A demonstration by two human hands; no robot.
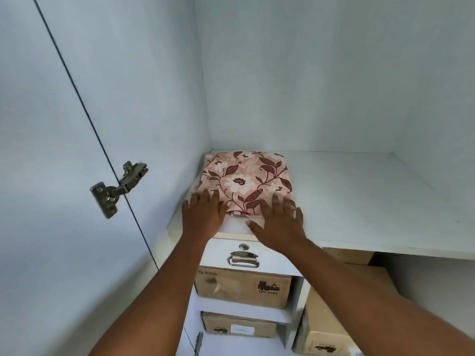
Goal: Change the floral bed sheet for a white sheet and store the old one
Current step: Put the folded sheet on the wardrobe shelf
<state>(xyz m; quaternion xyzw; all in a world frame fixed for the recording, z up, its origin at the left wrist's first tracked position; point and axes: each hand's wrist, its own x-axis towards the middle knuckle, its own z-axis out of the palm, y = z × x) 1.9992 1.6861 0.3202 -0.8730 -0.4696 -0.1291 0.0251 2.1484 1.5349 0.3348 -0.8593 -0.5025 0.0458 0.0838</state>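
Observation:
The folded floral sheet (246,179), pink with dark red leaves, lies in the back left corner of a white wardrobe shelf (359,201). My left hand (204,214) lies flat with straight fingers on the sheet's near left corner. On the near right edge of the sheet, my right hand (279,223) rests flat, fingers spread. Neither hand grips the cloth. No white sheet is in view.
The wardrobe door (51,176) stands open at the left, with a metal hinge (117,187). Under the shelf is a white drawer with a metal handle (243,259). Cardboard boxes (241,286) fill the compartments below and at the lower right.

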